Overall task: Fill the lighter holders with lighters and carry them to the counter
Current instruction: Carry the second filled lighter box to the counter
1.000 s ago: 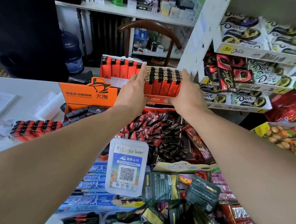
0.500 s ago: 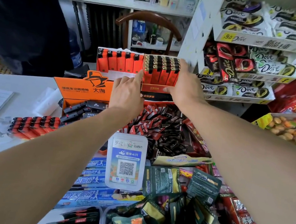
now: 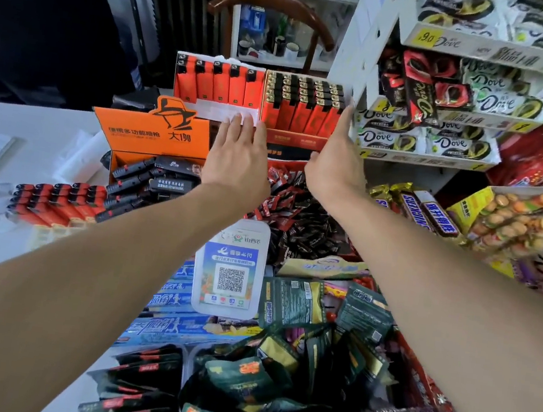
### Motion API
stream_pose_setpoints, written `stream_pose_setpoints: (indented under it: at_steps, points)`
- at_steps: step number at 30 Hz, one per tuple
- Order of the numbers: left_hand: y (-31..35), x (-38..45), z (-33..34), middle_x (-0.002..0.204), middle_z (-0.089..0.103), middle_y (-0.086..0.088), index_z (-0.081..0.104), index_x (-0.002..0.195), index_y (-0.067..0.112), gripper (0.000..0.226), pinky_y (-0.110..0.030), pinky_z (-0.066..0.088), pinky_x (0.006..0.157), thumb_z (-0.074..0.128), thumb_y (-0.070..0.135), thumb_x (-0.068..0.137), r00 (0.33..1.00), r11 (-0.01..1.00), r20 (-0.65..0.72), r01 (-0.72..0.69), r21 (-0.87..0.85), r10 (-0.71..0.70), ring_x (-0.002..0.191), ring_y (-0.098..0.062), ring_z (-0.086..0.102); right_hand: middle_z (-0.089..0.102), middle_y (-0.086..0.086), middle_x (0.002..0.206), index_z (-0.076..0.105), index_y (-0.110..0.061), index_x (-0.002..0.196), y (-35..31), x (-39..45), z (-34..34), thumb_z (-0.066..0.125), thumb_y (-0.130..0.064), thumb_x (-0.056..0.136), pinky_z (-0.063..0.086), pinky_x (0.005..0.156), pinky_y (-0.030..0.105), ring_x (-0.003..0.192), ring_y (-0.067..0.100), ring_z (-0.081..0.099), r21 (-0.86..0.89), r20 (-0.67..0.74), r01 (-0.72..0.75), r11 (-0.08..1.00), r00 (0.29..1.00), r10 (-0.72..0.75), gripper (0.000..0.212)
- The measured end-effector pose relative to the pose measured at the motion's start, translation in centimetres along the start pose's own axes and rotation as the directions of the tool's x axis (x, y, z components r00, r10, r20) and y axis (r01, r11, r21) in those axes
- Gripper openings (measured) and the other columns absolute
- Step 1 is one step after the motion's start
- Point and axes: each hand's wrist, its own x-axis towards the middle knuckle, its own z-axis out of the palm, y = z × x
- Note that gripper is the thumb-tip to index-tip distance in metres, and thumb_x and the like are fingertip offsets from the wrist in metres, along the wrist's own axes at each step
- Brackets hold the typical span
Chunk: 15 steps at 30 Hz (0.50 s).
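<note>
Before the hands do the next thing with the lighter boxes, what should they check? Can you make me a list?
1. Full lighter holder standing upright on the display: ok.
2. Left hand empty, grip open: ok.
3. Right hand empty, fingers open beside the full holder: ok.
4. Neighbouring holder filled: not ok, only one row shows.
5. Spare lighters lying on the counter within sight: ok.
6. Full holder sitting steady: cannot tell.
</note>
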Motion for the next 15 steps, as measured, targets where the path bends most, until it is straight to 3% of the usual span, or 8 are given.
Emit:
stream_pose_setpoints:
  at_steps: [4,10,15]
  points:
    - [0.1,-0.3,0.4,0.166,0.005,-0.023,0.004,0.158,-0.001,0.081,-0.045,-0.001,0.126,0.049,0.025,0.097,1.0,0.998,0.007,-0.027,0.061,0.027,0.155,-0.036,0.0,0.044,0.006,0.151,0.031,-0.014,0.155,0.6,-0.3,0.4,0.059,-0.013,0.095,0.051,0.085,0.04,0.127,0.029,0.054,-0.183,0.069,0.058,0.981,0.997,-0.046,0.066]
    - [-0.1,0.0,0.3,0.168,-0.003,-0.019,0.0,0.159,0.0,0.081,-0.044,0.0,0.127,0.047,0.027,0.099,0.998,0.999,0.054,-0.031,-0.038,0.033,0.155,-0.034,-0.008,0.029,0.006,0.162,0.024,-0.012,0.158,0.9,-0.1,-0.9,0.059,-0.018,0.097,0.042,0.11,0.046,0.146,0.027,0.033,-0.257,0.21,0.147,0.955,0.973,-0.093,0.07]
    - [-0.2,-0.8,-1.0,0.168,-0.002,-0.017,0.007,0.159,0.002,0.081,-0.041,0.0,0.127,0.053,0.035,0.101,0.997,0.971,0.076,-0.014,-0.238,0.033,0.155,-0.032,-0.007,0.045,-0.001,0.153,0.037,-0.022,0.154,1.8,-2.1,-3.2,0.054,-0.026,0.101,0.047,0.102,0.043,0.136,0.026,0.047,-0.196,0.182,0.143,0.97,0.977,-0.107,0.056]
